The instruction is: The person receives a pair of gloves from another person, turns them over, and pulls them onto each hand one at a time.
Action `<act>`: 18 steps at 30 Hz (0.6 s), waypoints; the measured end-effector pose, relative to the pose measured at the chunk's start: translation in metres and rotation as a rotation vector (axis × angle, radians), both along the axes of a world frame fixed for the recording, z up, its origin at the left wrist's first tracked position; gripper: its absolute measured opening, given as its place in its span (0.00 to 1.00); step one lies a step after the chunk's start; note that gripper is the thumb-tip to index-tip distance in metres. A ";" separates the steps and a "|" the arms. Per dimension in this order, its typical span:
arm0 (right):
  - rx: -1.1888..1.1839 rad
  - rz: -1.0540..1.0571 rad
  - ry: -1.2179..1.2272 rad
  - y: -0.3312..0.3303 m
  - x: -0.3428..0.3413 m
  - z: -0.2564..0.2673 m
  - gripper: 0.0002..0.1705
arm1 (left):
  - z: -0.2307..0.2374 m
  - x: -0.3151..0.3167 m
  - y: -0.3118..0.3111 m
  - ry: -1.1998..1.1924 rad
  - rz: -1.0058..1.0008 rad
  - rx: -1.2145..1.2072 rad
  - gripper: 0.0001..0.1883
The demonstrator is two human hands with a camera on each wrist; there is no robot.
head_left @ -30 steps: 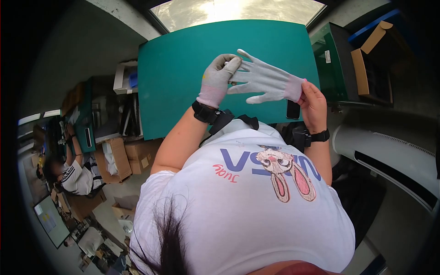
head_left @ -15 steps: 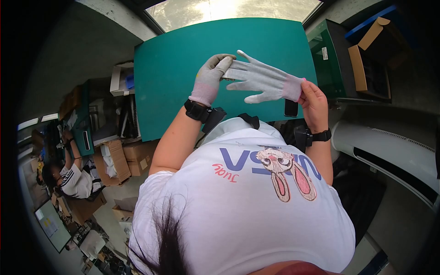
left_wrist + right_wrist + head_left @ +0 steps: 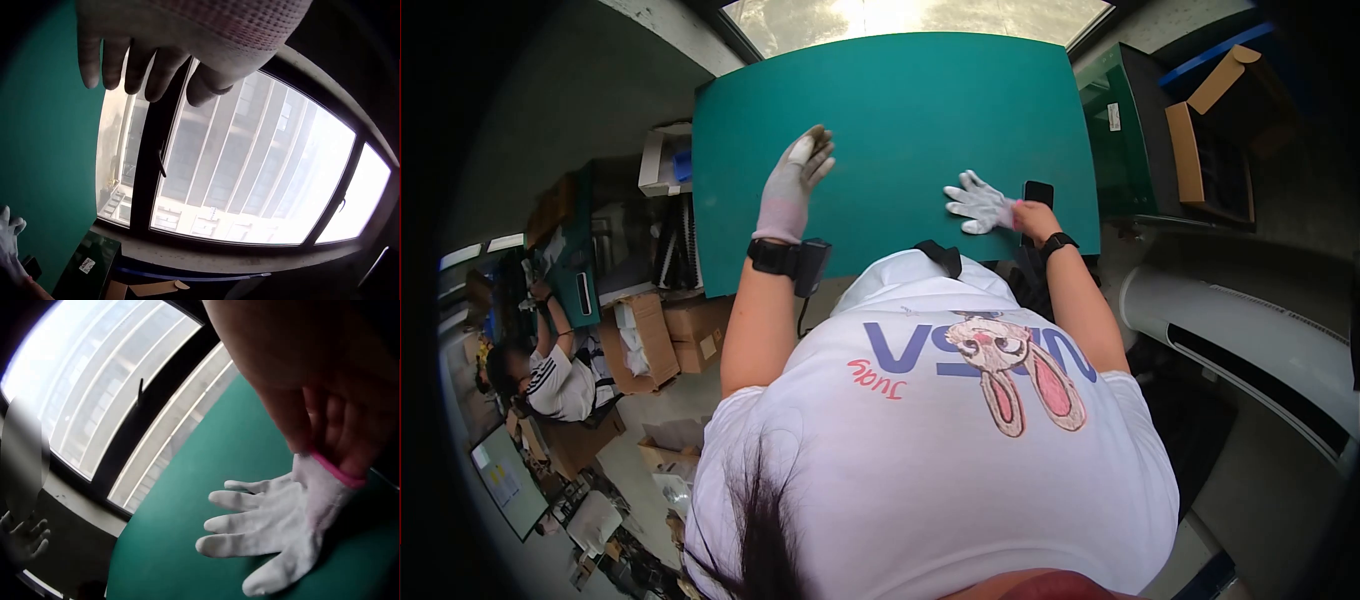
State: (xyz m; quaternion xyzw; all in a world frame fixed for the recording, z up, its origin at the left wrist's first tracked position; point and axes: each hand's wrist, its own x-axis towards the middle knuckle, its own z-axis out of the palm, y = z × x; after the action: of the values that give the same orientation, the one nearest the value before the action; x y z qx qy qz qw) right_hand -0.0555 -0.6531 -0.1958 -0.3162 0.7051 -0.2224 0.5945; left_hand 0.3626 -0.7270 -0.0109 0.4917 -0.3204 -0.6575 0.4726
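A white knit glove (image 3: pixel 980 204) with a pink-edged cuff lies low over the green table (image 3: pixel 880 110), fingers spread to the left. My bare right hand (image 3: pixel 1036 216) pinches its cuff. In the right wrist view, the fingers curl at the pink rim of the glove (image 3: pixel 269 515), and the glove's finger parts look flat and unfilled. My left hand (image 3: pixel 793 180) wears a matching greyish glove and is raised over the table's left side, holding nothing. Its fingers hang straight in the left wrist view. A black phone (image 3: pixel 1039 193) lies just beyond my right hand.
An open cardboard box (image 3: pixel 1215 165) stands right of the table beside a dark green cabinet (image 3: pixel 1105 125). To the left are a white box (image 3: pixel 662 165) and more cardboard boxes (image 3: pixel 700 335). Another person (image 3: pixel 570 385) sits farther left. A window (image 3: pixel 237 162) rises behind the table.
My left hand has let go of the glove's fingertips and moved left. The right hand has lowered the glove toward the table near the phone, still holding its cuff.
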 end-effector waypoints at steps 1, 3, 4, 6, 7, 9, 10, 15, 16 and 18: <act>0.025 -0.091 -0.012 0.004 -0.002 -0.002 0.16 | 0.000 0.004 0.007 -0.034 0.011 -0.007 0.24; 0.082 -0.273 -0.040 0.018 -0.002 -0.006 0.15 | 0.000 0.013 0.021 -0.108 -0.049 -0.055 0.29; 0.064 -0.281 -0.047 0.020 -0.003 -0.007 0.14 | 0.000 0.013 0.027 -0.134 -0.059 -0.072 0.30; 0.032 -0.298 -0.061 0.025 -0.005 -0.011 0.13 | -0.002 0.015 0.036 -0.186 -0.079 -0.101 0.32; 0.009 -0.276 -0.038 0.025 -0.007 -0.014 0.13 | -0.004 0.015 0.038 -0.097 -0.066 -0.072 0.33; -0.041 -0.224 0.004 0.020 -0.005 -0.013 0.13 | -0.003 0.017 0.040 0.079 -0.034 -0.021 0.34; -0.065 -0.188 0.040 0.016 -0.002 -0.008 0.13 | -0.002 0.017 0.040 0.213 -0.016 0.009 0.34; -0.236 -0.141 -0.020 0.003 0.035 0.058 0.14 | -0.008 0.017 0.036 0.409 0.098 0.067 0.32; -0.255 -0.134 -0.069 -0.002 0.044 0.074 0.15 | -0.001 0.015 0.038 -0.001 -0.018 -0.098 0.30; -0.267 -0.129 -0.199 -0.009 0.055 0.104 0.15 | 0.015 0.005 0.045 -0.828 -0.256 -0.386 0.27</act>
State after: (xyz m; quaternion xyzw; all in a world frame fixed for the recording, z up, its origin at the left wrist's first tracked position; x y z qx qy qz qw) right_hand -0.0002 -0.6622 -0.0917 -0.3228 0.6258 -0.3822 0.5985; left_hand 0.3678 -0.6823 0.0040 0.5723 -0.6562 -0.3875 0.3030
